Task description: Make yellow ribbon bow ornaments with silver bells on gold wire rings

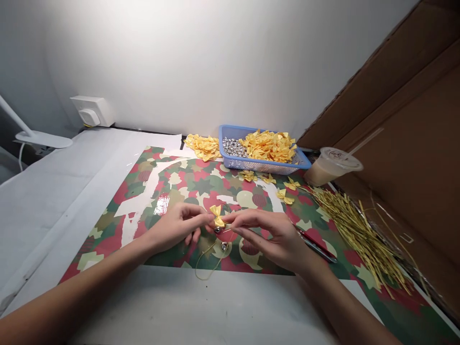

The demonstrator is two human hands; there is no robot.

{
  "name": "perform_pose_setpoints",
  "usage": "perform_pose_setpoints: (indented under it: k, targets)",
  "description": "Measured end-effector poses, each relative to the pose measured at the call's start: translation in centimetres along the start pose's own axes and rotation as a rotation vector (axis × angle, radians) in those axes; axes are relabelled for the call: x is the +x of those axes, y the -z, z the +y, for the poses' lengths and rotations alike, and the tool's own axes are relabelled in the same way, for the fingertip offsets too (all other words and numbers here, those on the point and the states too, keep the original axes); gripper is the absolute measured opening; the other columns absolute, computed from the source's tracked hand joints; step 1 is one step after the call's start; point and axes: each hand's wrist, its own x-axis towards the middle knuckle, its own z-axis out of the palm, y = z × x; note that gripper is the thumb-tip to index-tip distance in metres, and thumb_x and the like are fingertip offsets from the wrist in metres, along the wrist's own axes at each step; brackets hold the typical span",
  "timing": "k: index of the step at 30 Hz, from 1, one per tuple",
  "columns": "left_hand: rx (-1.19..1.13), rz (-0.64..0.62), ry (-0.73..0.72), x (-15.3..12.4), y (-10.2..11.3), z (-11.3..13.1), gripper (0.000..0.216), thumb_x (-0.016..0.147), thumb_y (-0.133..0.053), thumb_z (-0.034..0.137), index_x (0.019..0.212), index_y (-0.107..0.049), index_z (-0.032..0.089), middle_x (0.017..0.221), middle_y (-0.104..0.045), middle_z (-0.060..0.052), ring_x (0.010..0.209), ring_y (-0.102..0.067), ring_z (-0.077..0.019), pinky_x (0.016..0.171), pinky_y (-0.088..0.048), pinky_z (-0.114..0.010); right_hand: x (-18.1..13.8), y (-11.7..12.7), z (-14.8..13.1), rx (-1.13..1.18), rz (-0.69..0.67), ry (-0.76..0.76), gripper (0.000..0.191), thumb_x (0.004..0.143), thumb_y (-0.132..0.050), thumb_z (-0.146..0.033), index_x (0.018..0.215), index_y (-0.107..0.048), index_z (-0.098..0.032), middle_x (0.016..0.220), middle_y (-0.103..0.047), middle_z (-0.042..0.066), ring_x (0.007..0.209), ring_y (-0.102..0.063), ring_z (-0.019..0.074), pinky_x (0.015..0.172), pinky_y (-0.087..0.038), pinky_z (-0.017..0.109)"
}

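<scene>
A small yellow ribbon bow (pixel 217 215) is pinched between my left hand (pixel 178 225) and my right hand (pixel 268 231), both closed on it just above a red-and-green patterned sheet (pixel 201 184). A small silver bell (pixel 217 230) hangs right under the bow at my fingertips. A second silver bell (pixel 224 247) lies on the sheet below, with a thin gold wire (pixel 206 266) looping from the hands down toward the front edge.
A blue basket (pixel 230 163) at the back holds yellow bows and silver bells. More bows lie in a pile (pixel 203 146) and scattered nearby. A bundle of gold twist ties (pixel 359 230), a lidded drink cup (pixel 332 165), a pen (pixel 318 247) and brown cardboard (pixel 406 143) are at right.
</scene>
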Motion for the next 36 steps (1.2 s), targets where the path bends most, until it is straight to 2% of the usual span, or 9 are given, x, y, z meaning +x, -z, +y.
perform_pose_setpoints:
  k: [3, 7, 11, 14, 19, 23, 28, 31, 36]
  targets:
    - [-0.106, -0.065, 0.043, 0.0, -0.1, -0.1, 0.024, 0.076, -0.064, 0.039, 0.071, -0.066, 0.016, 0.047, -0.058, 0.005, 0.037, -0.05, -0.0054, 0.041, -0.038, -0.014, 0.1, 0.0, -0.1, -0.071, -0.043, 0.075, 0.014, 0.089, -0.055, -0.008, 0.094, -0.062, -0.019, 0.1, -0.074, 0.008, 0.086, -0.071, 0.0145, 0.069, -0.061, 0.024]
    - [-0.149, -0.057, 0.039, 0.1, -0.2, 0.0, 0.018, 0.074, -0.069, 0.033, 0.068, -0.066, 0.016, 0.051, -0.06, 0.004, 0.04, -0.052, -0.0052, 0.041, -0.042, -0.013, 0.1, 0.1, -0.1, -0.141, -0.054, 0.127, 0.015, 0.088, -0.056, -0.006, 0.094, -0.062, -0.019, 0.101, -0.074, 0.008, 0.084, -0.071, 0.0141, 0.072, -0.059, 0.024]
    - [-0.138, -0.004, 0.032, 0.1, -0.4, 0.1, 0.015, 0.075, -0.069, 0.031, 0.072, -0.069, 0.016, 0.059, -0.063, 0.003, 0.046, -0.056, -0.0057, 0.045, -0.047, -0.014, -0.1, -0.2, -0.1, -0.092, -0.019, 0.033, 0.012, 0.09, -0.054, -0.012, 0.095, -0.061, -0.02, 0.097, -0.075, 0.006, 0.074, -0.072, 0.0124, 0.06, -0.06, 0.02]
    - [-0.148, 0.068, -0.035, -0.1, -0.7, -0.1, 0.015, 0.075, -0.071, 0.031, 0.071, -0.069, 0.016, 0.066, -0.067, 0.001, 0.056, -0.061, -0.0078, 0.052, -0.051, -0.015, -0.3, -1.0, -0.1, -0.015, 0.099, -0.098, 0.006, 0.091, -0.055, -0.018, 0.093, -0.06, -0.021, 0.089, -0.075, 0.003, 0.07, -0.072, 0.0125, 0.052, -0.059, 0.019]
    - [-0.139, 0.2, -0.119, -0.1, -1.2, -0.5, 0.011, 0.075, -0.071, 0.028, 0.074, -0.071, 0.018, 0.073, -0.07, -0.001, 0.069, -0.066, -0.0103, 0.057, -0.053, -0.015, -0.1, -2.2, -0.2, 0.004, 0.244, -0.197, 0.003, 0.088, -0.059, -0.023, 0.087, -0.061, -0.021, 0.079, -0.074, 0.002, 0.069, -0.073, 0.0148, 0.056, -0.061, 0.021]
    - [-0.184, 0.214, -0.122, 0.0, -1.4, -0.5, 0.01, 0.074, -0.072, 0.028, 0.074, -0.071, 0.017, 0.075, -0.07, -0.001, 0.07, -0.067, -0.0115, 0.059, -0.055, -0.017, -0.1, -2.6, -0.3, 0.004, 0.311, -0.206, 0.003, 0.086, -0.061, -0.023, 0.085, -0.062, -0.021, 0.077, -0.075, 0.001, 0.068, -0.073, 0.0152, 0.06, -0.063, 0.023]
    - [-0.204, 0.194, -0.093, -0.2, -1.6, -0.5, 0.011, 0.073, -0.073, 0.027, 0.074, -0.07, 0.016, 0.074, -0.07, -0.002, 0.069, -0.067, -0.0116, 0.06, -0.056, -0.018, -0.1, -2.8, -0.5, -0.01, 0.31, -0.23, 0.004, 0.085, -0.062, -0.021, 0.081, -0.063, -0.02, 0.07, -0.073, -0.001, 0.056, -0.07, 0.0123, 0.046, -0.058, 0.018]
    - [-0.201, 0.207, -0.079, -0.3, -1.6, -0.4, 0.012, 0.074, -0.072, 0.028, 0.073, -0.07, 0.016, 0.074, -0.07, -0.002, 0.069, -0.067, -0.0122, 0.06, -0.056, -0.019, 0.0, -2.7, -0.6, -0.014, 0.296, -0.247, 0.004, 0.085, -0.061, -0.02, 0.081, -0.063, -0.019, 0.07, -0.073, 0.0, 0.055, -0.07, 0.0123, 0.042, -0.056, 0.017]
    - [-0.205, 0.206, -0.077, -0.2, -1.6, -0.4, 0.013, 0.074, -0.072, 0.029, 0.072, -0.069, 0.016, 0.073, -0.069, -0.002, 0.068, -0.066, -0.0115, 0.06, -0.056, -0.019, 0.1, -2.6, -0.7, -0.018, 0.294, -0.215, 0.005, 0.084, -0.061, -0.018, 0.08, -0.063, -0.019, 0.069, -0.073, -0.001, 0.057, -0.07, 0.0114, 0.051, -0.059, 0.018]
